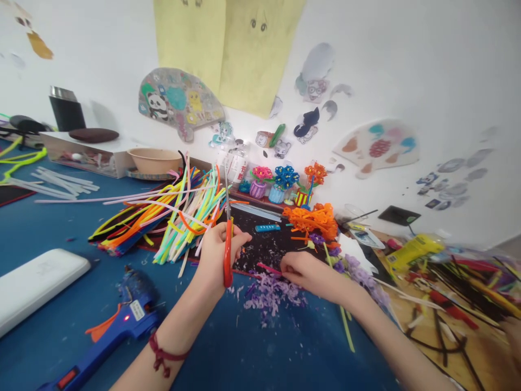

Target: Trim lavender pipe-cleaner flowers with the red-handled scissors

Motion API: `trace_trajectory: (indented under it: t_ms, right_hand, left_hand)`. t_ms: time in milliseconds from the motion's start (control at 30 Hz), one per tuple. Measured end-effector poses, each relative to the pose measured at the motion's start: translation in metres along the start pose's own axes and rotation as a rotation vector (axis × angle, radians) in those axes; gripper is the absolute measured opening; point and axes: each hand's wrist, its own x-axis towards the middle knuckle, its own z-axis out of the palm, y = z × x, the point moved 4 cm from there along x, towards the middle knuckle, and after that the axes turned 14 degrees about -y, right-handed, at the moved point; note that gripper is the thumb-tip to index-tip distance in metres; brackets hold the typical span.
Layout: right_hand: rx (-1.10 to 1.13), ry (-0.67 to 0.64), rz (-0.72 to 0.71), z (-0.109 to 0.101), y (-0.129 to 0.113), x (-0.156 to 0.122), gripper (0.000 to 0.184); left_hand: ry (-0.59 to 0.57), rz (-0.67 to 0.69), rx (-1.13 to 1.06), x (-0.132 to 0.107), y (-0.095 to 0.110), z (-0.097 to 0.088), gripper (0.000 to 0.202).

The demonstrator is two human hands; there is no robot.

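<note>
My left hand (217, 255) is closed round red-handled scissors (228, 247), blades pointing up and away over the black mat (264, 244). My right hand (303, 271) pinches one end of a pink pipe cleaner (268, 268) lying flat on the mat's near edge. A heap of purple fuzz clippings (272, 293) lies just below both hands on the blue table (260, 347). A red cord bracelet (163, 355) sits on my left wrist.
A fan of coloured pipe cleaners (171, 217) lies left of the mat. A blue glue gun (118, 326) and a white box (36, 282) rest at the near left. Orange pipe-cleaner pieces (313, 220), small flower pots (280, 187) and a cluttered wooden surface (448, 304) are to the right.
</note>
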Motion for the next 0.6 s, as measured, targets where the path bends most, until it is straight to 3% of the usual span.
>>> trace_trajectory:
  t_ms: [167, 333, 600]
  right_hand:
    - [-0.030, 0.057, 0.058, -0.014, 0.018, 0.018, 0.011]
    - [-0.055, 0.060, 0.079, -0.007, 0.026, 0.033, 0.014]
    - [-0.009, -0.016, 0.027, 0.011, 0.001, 0.001, 0.014]
  left_hand:
    - [0.015, -0.013, 0.001, 0.004, -0.004, -0.003, 0.023]
    - [0.026, -0.027, 0.000, 0.006, -0.005, -0.005, 0.023]
    - [-0.012, -0.030, -0.018, 0.005, -0.007, -0.001, 0.022]
